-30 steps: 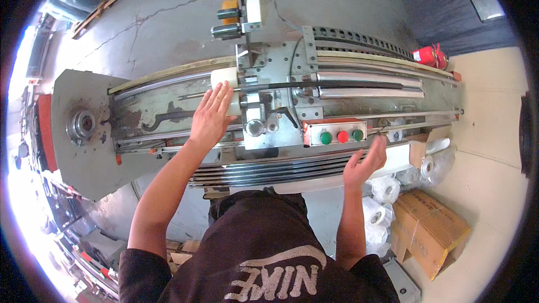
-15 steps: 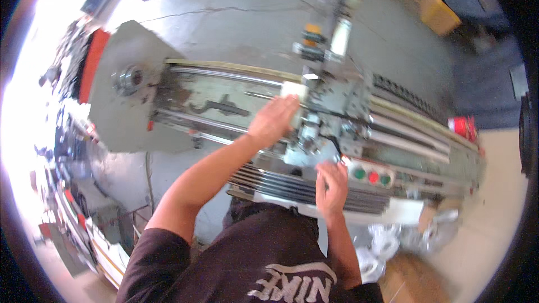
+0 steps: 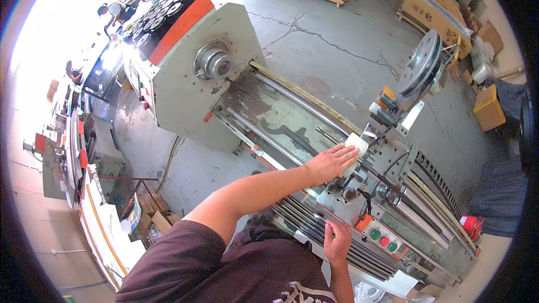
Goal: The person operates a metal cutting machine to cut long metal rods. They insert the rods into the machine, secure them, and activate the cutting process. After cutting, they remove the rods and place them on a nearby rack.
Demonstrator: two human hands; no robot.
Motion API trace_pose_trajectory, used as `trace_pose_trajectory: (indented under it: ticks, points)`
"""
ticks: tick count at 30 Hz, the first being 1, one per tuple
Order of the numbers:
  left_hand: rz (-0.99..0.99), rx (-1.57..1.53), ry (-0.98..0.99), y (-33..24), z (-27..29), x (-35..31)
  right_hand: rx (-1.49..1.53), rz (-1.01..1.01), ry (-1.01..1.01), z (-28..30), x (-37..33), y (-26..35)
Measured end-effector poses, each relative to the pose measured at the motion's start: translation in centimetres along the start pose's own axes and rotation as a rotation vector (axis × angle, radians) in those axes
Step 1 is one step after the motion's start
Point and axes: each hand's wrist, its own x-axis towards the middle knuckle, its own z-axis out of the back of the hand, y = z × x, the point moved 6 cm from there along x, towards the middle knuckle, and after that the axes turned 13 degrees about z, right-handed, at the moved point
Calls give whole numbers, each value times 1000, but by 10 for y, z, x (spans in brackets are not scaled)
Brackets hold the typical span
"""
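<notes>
My left hand (image 3: 334, 164) reaches across the machine, fingers stretched out and lying flat against a cream-white cylindrical piece (image 3: 356, 145) on the carriage (image 3: 377, 156). Close by, a black-handled lever (image 3: 368, 202) stands up from the carriage. My right hand (image 3: 337, 241) is lower down, over a row of long dark rods (image 3: 303, 220), just left of the control panel. Its fingers are curled with the thumb near the index finger; whether anything small is between them is hidden. A dark hook-shaped tool (image 3: 289, 134) lies on the machine bed between the steel rails (image 3: 303, 104).
A grey headstock with a round chuck (image 3: 213, 60) stands at the left end. The button panel (image 3: 384, 241) sits right of my right hand. A large disc wheel (image 3: 420, 63) rises beyond the carriage. Pallets, boxes and a yellow bin (image 3: 489, 106) stand farther off.
The view has swung left, bringing more of the headstock and a person far off into sight. My left hand stays on the white piece. My right hand sits a little lower, away from the lever.
</notes>
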Motion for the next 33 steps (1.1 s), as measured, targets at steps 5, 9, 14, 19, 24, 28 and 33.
trace_pose_trajectory:
  ticks: [5,9,14,19,24,28,33]
  points:
    - [3,-15,-22,70,20,-23,7,-29,-38,-74,52,38]
    - [-20,18,-89,124,29,-44,24,-110,-26,-143,90,68]
    - [-11,23,-52,204,60,-69,45,-76,44,-209,153,128]
    - [3,-91,-111,297,93,-98,0,-73,105,-239,186,147]
    - [87,-14,39,371,144,-127,-83,-26,-68,-226,201,165]
    - [110,158,100,420,162,-140,-278,70,-185,-207,214,192]
    - [128,148,112,428,164,-141,-409,-89,54,-239,208,139]
